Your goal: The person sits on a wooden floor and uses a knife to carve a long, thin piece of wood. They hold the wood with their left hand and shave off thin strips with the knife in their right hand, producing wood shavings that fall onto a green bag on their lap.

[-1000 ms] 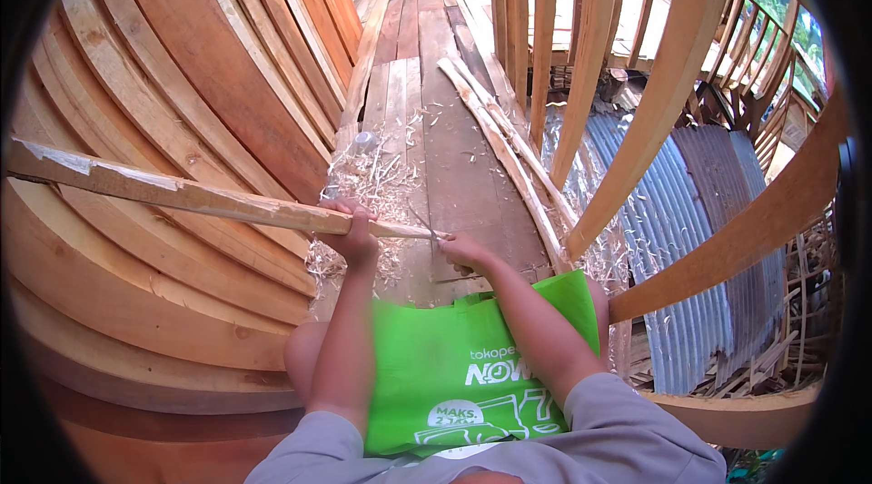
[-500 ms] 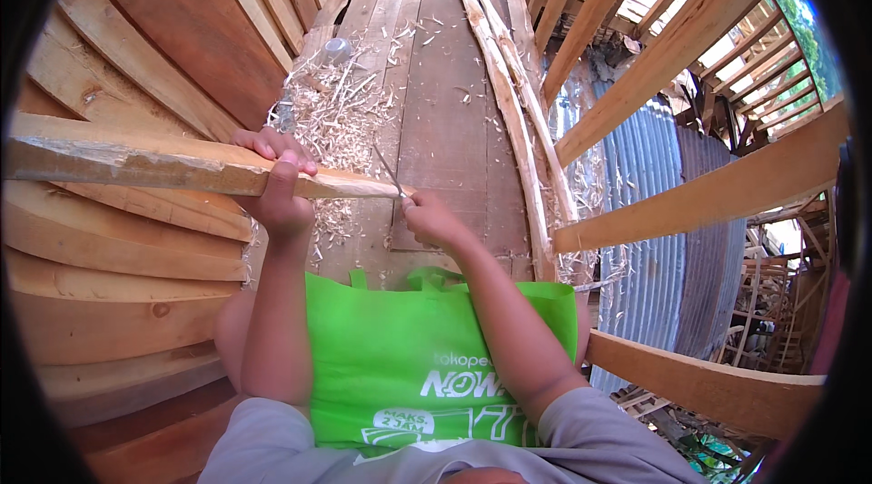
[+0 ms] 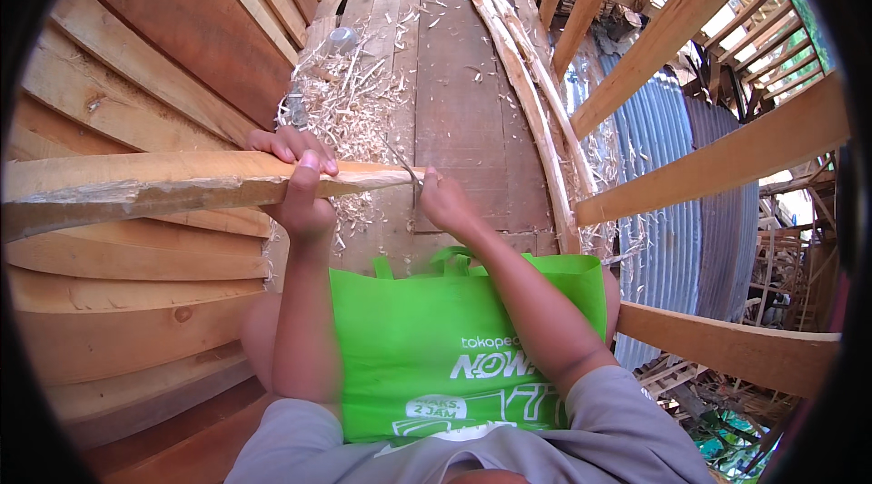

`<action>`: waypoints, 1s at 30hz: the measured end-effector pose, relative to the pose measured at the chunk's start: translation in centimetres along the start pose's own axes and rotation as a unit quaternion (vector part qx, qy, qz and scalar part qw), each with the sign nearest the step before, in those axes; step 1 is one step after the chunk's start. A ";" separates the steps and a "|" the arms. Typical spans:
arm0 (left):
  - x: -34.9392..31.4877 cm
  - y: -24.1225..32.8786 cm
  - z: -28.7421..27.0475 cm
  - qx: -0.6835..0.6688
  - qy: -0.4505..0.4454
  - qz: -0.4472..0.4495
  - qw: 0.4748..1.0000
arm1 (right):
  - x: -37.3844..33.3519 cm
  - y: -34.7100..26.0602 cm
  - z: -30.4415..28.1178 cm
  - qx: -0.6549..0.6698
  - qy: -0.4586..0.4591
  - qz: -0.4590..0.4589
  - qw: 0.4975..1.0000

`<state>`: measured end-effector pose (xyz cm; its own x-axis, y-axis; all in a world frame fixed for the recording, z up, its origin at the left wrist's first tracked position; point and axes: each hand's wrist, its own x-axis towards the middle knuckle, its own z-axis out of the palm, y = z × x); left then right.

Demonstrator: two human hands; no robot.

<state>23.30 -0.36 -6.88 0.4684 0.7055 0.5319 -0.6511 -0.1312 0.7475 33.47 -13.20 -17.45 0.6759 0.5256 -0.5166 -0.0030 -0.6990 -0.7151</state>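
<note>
The left hand [image 3: 295,184] now grips the long wooden stick [image 3: 182,186] closer to its tapered tip than a moment ago, stick running out to 9 o'clock. The right hand [image 3: 445,202] closes on a thin blade [image 3: 404,166] at that tip; shavings [image 3: 350,103] lie at 12 o'clock, so the whittling is working along the tip

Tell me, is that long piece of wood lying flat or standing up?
Lying flat. The wood plank stretches sideways, gripped by the left hand; the right hand is at its tip.
</note>
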 end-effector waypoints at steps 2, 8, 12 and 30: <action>-0.2 0.1 -0.1 0.003 0.014 0.002 1.000 | -0.5 -1.4 0.2 -0.039 -0.028 -0.040 0.998; -1.0 -0.1 0.1 0.007 0.037 0.007 0.999 | 2.3 2.7 0.0 0.010 -0.038 0.066 0.997; -1.4 0.2 0.7 0.038 0.064 0.023 0.997 | 0.8 0.6 0.2 -0.040 0.034 0.005 0.999; -1.5 0.3 0.1 0.024 0.081 0.030 0.996 | 0.2 -0.9 1.4 0.010 0.058 -0.084 0.995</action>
<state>22.46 -1.59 -7.41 0.3246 0.7977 0.5082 -0.6446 -0.2067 0.7360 32.55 -11.78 -17.58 0.7491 0.5736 -0.3314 0.1029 -0.5949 -0.7972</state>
